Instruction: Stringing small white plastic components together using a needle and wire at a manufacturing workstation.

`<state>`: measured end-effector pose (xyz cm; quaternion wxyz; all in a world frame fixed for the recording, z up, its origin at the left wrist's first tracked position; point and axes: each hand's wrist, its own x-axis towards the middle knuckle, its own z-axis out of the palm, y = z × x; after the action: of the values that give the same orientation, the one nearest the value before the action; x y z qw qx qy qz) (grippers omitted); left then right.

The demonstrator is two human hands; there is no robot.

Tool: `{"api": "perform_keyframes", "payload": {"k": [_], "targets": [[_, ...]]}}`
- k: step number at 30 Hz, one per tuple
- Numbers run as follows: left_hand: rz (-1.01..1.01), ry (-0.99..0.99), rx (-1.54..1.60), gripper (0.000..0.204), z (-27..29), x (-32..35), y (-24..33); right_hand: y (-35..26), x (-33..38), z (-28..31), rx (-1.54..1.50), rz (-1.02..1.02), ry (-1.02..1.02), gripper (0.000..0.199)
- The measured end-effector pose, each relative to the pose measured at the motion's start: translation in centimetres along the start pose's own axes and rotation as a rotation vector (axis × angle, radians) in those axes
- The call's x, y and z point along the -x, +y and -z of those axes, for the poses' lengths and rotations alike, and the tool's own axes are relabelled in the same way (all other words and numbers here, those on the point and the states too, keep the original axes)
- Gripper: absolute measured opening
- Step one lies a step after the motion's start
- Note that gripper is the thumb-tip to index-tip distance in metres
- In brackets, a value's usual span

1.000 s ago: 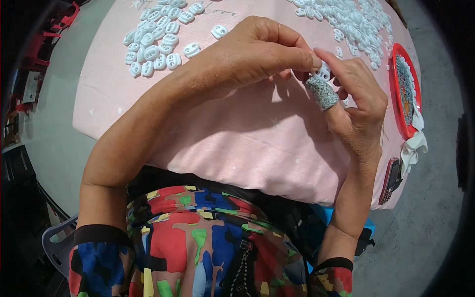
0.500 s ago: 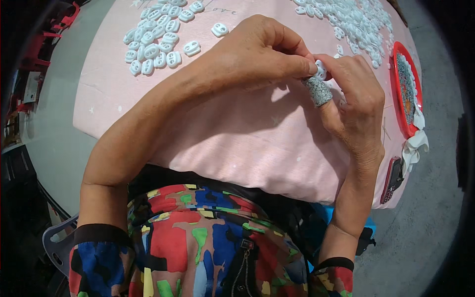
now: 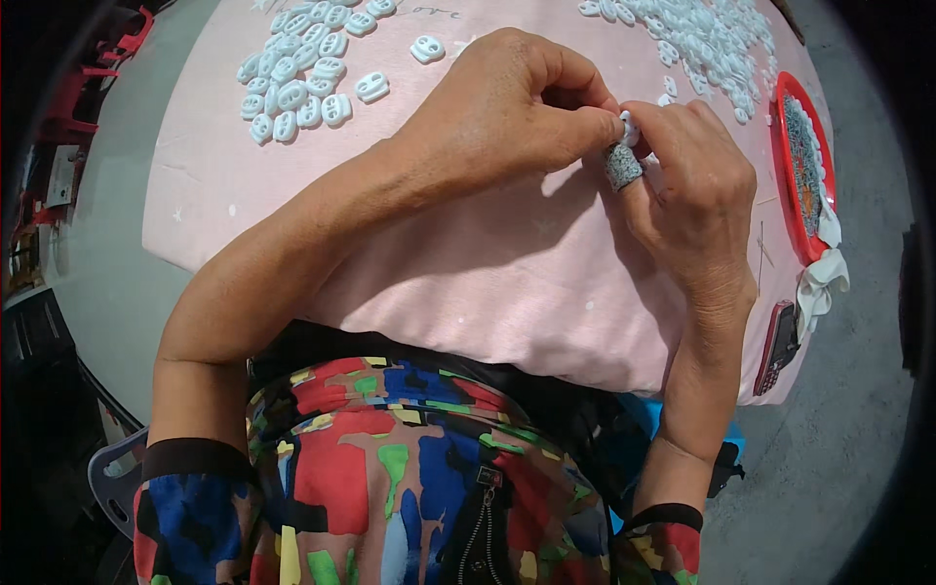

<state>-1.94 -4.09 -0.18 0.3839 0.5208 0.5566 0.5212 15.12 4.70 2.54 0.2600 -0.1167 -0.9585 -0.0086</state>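
My left hand (image 3: 502, 122) and my right hand (image 3: 700, 180) meet over the right side of the table, fingertips pinched together. Between them is a small white plastic piece with holes (image 3: 629, 135), which looks like a two-hole cord lock. Both hands grip it, and fingers cover much of it. A grey speckled cover (image 3: 623, 168) wraps my right thumb. To the left lies a group of thicker white two-hole cord locks (image 3: 292, 95), with a single one (image 3: 371, 87) apart from it. Many flatter white pieces (image 3: 717, 49) are heaped at the far right.
On the pink tablecloth's (image 3: 468, 283) right edge stands a red tray (image 3: 783, 166) holding small grey and white parts. White cloth (image 3: 821, 283) hangs beside it, near a dark red keypad phone (image 3: 777, 349). A thin needle-like rod (image 3: 761, 246) lies by my right wrist.
Both hands stay together on the white piece, my right hand tilting slightly, and less of the piece shows between the fingers. The whole view has shifted a little.
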Motion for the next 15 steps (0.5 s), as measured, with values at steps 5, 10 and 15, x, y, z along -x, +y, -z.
{"api": "perform_keyframes", "payload": {"k": [5,10,15], "targets": [[-0.027,0.037,-0.054,0.025,-0.15,0.28,0.00,-0.31,0.10,-0.32,0.011,0.005,-0.020,0.018],[-0.116,0.037,-0.179,0.019,-0.21,0.57,-0.55,-0.59,0.29,-0.61,-0.011,0.011,-0.012,0.017],[-0.143,0.056,-0.175,0.018,-0.51,0.58,-0.91,-0.50,0.24,-0.73,-0.035,0.022,0.000,0.017]]}}
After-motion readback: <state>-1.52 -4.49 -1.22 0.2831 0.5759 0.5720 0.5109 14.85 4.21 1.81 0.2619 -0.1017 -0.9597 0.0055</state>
